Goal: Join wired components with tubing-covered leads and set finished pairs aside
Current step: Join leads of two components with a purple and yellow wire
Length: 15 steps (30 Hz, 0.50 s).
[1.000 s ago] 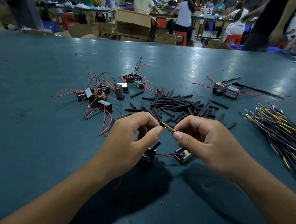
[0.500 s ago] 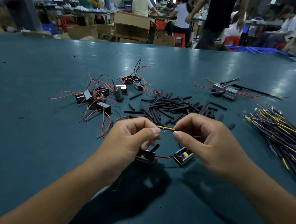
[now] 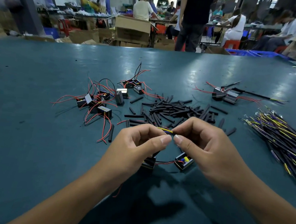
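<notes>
My left hand and my right hand meet thumb to thumb above the table, both pinching a thin yellow lead with a purple one beside it. Below them two small black box components hang or rest: one under my left palm, the other with a yellow part inside. A red and black wire links the two boxes. A red wire end trails beneath my left wrist.
Loose black tubing pieces lie in a heap behind my hands. Unjoined components with red wires sit to the left, a joined pair at the back right, and a bundle of yellow-purple leads at the right.
My hands have drawn closer together, so less of the yellow lead shows between the thumbs. The two boxes have stayed beneath the hands.
</notes>
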Each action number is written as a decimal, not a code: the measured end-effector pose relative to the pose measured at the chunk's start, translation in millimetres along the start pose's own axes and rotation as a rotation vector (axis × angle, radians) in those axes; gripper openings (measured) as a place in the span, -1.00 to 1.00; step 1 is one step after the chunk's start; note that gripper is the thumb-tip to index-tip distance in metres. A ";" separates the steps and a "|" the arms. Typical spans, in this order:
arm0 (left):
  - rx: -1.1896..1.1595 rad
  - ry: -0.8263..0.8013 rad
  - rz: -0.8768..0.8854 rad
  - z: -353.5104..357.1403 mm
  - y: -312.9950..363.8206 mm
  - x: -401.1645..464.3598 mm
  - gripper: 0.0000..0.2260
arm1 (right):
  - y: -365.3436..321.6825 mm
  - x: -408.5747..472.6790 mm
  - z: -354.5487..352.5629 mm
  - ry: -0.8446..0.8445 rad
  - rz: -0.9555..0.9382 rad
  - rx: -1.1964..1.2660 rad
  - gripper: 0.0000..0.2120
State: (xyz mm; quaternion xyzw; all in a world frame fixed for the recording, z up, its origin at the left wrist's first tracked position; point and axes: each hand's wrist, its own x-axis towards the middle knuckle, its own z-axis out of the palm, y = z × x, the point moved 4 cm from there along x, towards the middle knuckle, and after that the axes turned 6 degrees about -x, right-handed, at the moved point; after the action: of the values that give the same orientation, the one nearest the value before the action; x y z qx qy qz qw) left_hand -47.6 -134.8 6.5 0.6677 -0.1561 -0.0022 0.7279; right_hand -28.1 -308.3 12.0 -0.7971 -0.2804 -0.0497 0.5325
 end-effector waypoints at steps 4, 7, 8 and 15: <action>-0.043 0.034 -0.002 2.9 -2.6 0.5 -0.88 | -0.3 -1.0 3.5 -0.009 -0.013 -0.018 -0.96; -0.085 0.061 -0.041 0.8 -4.5 1.8 -0.91 | 0.5 -0.3 3.4 -0.010 -0.007 -0.027 -0.94; -0.096 0.065 -0.051 0.2 -4.5 2.0 -0.92 | 0.5 0.0 2.9 -0.009 -0.006 -0.026 -0.94; -0.063 0.105 -0.004 -6.1 2.8 6.5 -0.89 | 0.3 2.1 -6.2 -0.010 0.030 0.027 -0.94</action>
State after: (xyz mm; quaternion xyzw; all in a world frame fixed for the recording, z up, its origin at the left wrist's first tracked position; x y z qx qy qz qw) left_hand -40.6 -130.0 10.3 0.6439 -0.1163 0.0263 0.7557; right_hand -24.8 -313.0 15.2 -0.7942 -0.2716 -0.0337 0.5426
